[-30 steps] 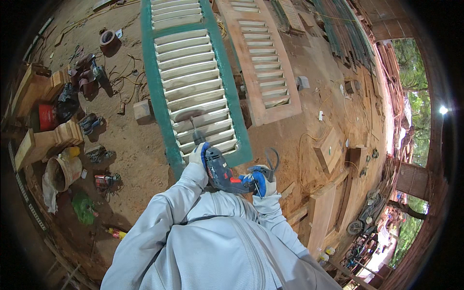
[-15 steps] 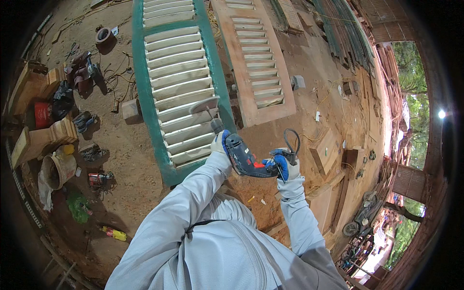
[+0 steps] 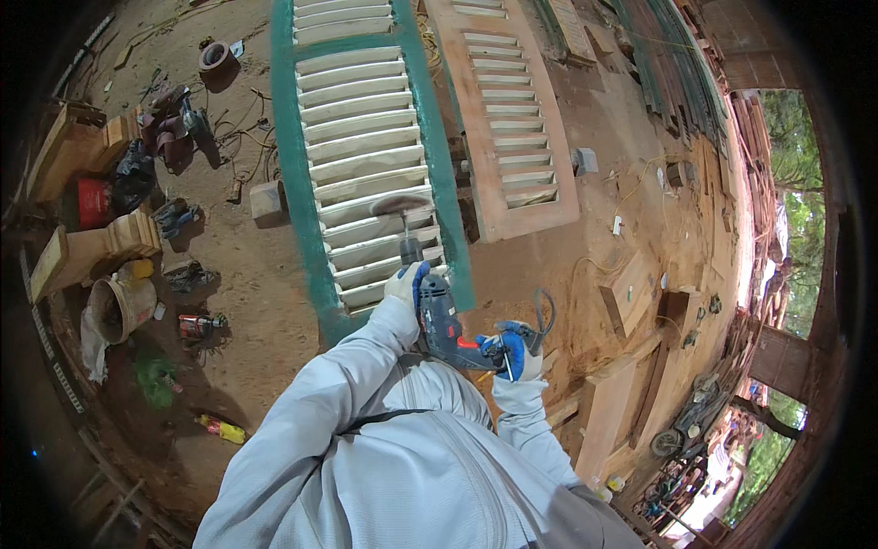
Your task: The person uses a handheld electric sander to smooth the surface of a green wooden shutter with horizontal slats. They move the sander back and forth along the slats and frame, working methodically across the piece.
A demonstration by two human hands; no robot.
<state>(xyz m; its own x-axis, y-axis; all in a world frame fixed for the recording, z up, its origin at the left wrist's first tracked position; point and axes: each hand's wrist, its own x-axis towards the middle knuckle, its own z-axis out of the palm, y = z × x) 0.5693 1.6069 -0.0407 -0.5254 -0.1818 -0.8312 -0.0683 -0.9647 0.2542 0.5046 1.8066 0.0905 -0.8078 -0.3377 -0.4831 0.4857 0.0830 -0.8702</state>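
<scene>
A dark corded power drill [image 3: 441,320] with a red switch is held in both my gloved hands over a louvred shutter. My left hand [image 3: 405,285] wraps round its front, just behind the chuck. At the rear handle, my right hand [image 3: 518,353] is closed, with a slim pale rod sticking out by the fingers and the dark cord looping up beside it. A thin round disc [image 3: 402,204] on the drill's shaft lies over the cream slats; whether it touches them I cannot tell. The shutter's frame [image 3: 297,183] is painted green.
A second shutter [image 3: 521,222] with a bare wooden frame lies to the right. Wooden blocks [image 3: 269,203], a bucket [image 3: 123,309], a red-and-black tool [image 3: 202,327] and a yellow bottle [image 3: 221,428] are at left. Planks [image 3: 604,412] and a motorbike [image 3: 686,425] stand at right.
The drill has turned to point more straight ahead. My right hand has come lower and further left, towards my body. The whole scene has shifted slightly to the right.
</scene>
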